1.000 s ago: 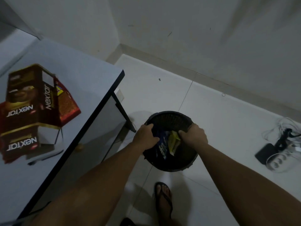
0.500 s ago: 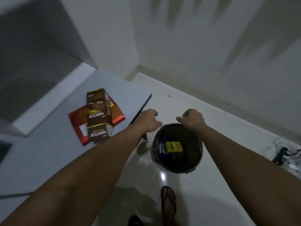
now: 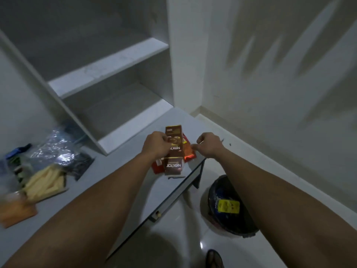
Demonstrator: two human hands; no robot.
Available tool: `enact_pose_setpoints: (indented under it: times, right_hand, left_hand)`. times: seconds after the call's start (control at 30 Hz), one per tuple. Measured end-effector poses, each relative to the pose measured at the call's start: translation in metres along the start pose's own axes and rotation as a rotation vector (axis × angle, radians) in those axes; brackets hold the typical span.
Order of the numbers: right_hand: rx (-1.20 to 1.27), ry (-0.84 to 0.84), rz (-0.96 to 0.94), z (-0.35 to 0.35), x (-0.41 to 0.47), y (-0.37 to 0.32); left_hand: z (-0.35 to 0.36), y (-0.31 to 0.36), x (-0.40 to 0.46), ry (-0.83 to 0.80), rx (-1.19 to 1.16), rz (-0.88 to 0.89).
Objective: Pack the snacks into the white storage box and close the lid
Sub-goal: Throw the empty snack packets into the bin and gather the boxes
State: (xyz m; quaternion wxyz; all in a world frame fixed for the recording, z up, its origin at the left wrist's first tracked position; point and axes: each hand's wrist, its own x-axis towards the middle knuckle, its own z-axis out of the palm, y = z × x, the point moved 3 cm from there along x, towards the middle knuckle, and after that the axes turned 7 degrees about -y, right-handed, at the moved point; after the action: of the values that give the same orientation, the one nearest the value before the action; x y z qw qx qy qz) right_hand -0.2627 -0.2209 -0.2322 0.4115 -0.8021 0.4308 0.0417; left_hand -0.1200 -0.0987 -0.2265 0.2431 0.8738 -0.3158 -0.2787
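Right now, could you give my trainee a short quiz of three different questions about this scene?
1. True or false: the left hand is at the brown Nextar box.
2. Where is the bin? A) on the desk B) on the floor beside the desk C) on the shelf
3. Fill in: under the box lies a ___ packet.

Key: 1 true. 2 B; the desk stands left of it. 3 red. The right hand is at the packet's edge; its grasp is unclear.
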Motion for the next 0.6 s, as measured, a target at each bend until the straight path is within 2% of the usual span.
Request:
enact_pose_setpoints:
  times: [0.17, 0.27, 0.4, 0.6]
  right_hand:
    - [0.062, -0.127, 0.024, 0.052, 0.016, -0.02]
    - [0.144, -0.046, 0.08, 0.075, 0.019, -0.02]
    - [0.05, 0.107, 0.138, 0.094, 0.025, -0.021]
    - [0.018, 0.112, 0.148, 0.09, 0.035, -0.008]
  left_hand:
    - [-0.007, -0.052, 0.007, 0.038, -0.051, -0.149]
    - [0.001, -0.072, 0.014, 0.049, -0.072, -0.199]
    - [0.014, -0.082, 0.026, 0.071, -0.192, -0.23]
    - [0.021, -0.09, 0.056, 0.08, -0.13, -0.231]
